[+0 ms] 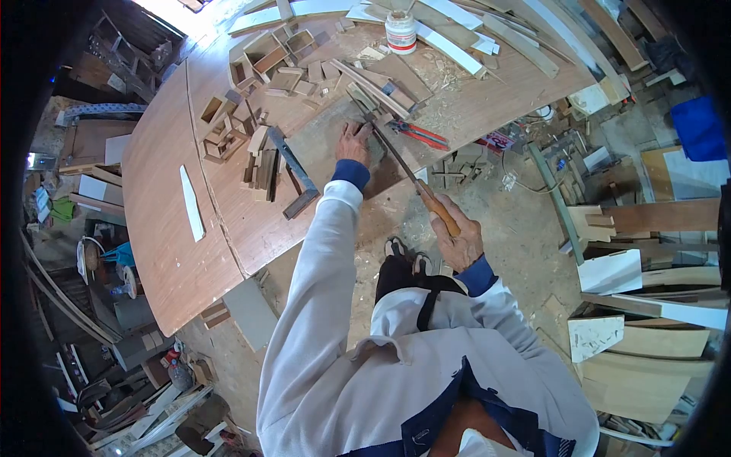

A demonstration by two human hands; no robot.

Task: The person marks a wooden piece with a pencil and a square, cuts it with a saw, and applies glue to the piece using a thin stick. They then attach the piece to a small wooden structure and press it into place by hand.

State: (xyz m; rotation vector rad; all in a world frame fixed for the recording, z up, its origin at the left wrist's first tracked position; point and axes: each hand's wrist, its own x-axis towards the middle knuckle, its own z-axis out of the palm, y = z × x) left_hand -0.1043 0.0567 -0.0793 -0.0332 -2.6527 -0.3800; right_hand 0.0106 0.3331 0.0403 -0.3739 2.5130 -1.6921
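My right hand [459, 237] is wrapped round the wooden handle of a saw [397, 158], whose long narrow blade shows almost edge-on. The blade slants up and left across the table edge, its far end beside the fingers of my left hand [353, 143]. That hand presses down on a flat board [320, 141] with bent fingers, and what lies under the fingertips is hidden. Red-handled pliers [422, 135] lie just right of the blade. Wooden strips [371, 87] lie beyond my left fingers. Left of my forearm rests a try square [292, 164].
Small wooden frames [225, 126] and blocks cover the table [164, 244] to the left. At the back stands a white jar [400, 33] near curved wood strips [449, 49]. Stacked panels [647, 343] fill the right side, and clutter lies on the floor at left.
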